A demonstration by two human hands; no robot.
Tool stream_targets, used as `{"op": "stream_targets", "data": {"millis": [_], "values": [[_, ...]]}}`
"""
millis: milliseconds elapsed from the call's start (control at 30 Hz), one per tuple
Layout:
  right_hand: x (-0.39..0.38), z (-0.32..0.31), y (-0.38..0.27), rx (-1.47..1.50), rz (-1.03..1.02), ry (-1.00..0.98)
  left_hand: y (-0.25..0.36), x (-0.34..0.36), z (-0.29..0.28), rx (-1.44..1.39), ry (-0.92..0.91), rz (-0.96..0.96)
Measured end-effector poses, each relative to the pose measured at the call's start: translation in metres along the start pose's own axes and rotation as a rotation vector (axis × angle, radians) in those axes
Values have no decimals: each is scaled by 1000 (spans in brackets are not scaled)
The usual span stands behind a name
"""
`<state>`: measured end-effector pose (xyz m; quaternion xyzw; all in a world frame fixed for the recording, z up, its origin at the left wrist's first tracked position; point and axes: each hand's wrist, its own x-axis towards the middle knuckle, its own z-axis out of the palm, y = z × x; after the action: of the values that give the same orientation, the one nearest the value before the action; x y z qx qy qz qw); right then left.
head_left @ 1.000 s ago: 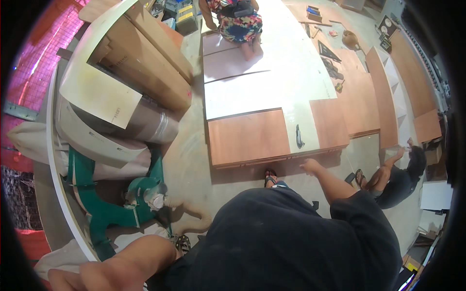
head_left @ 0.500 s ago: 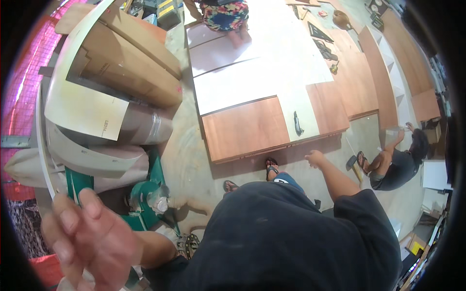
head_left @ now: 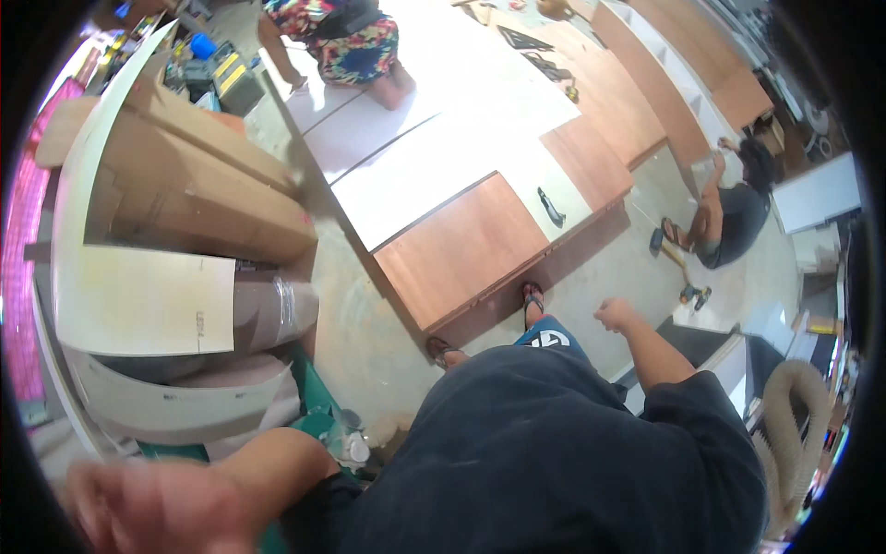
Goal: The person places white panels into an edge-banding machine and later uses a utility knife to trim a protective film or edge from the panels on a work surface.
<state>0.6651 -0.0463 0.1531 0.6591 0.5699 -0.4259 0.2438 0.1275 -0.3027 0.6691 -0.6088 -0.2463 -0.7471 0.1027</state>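
Observation:
My left hand [head_left: 152,508] is blurred at the lower left, raised close to the camera, fingers loosely spread and nothing visible in it. My right hand [head_left: 614,314] hangs at my side as a loose fist, holding nothing, above the concrete floor. In front of my sandalled feet lies a brown wooden panel [head_left: 461,245] with a small dark tool [head_left: 551,208] on a pale strip beside it.
Curled sheets of laminate [head_left: 138,295] and cardboard boxes [head_left: 203,194] stack up at the left. White boards [head_left: 425,148] cover the floor ahead, where a person in a patterned dress [head_left: 346,42] crouches. Another person [head_left: 729,208] sits at the right. A ribbed hose [head_left: 784,434] lies at the lower right.
My left hand has dropped lower in the picture and become blurred. The view has swung so the panels lie further right. My right hand stays closed at my side.

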Motion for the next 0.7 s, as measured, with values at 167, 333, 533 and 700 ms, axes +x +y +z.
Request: {"op": "stream_targets", "data": {"millis": [167, 333, 533, 700], "values": [[-37, 29, 11, -1, 136, -54, -157, -133, 26, -115, -111, -697], [19, 44, 28, 111, 3, 41, -225, -310, -5, 352, -45, -1419], [197, -13, -6, 165, 26, -196, -211, -462, 4, 809, -532, -1706], [311, -48, -78, 107, -272, 61, -238, -492, 60, 627, -1137, -1910]]}}
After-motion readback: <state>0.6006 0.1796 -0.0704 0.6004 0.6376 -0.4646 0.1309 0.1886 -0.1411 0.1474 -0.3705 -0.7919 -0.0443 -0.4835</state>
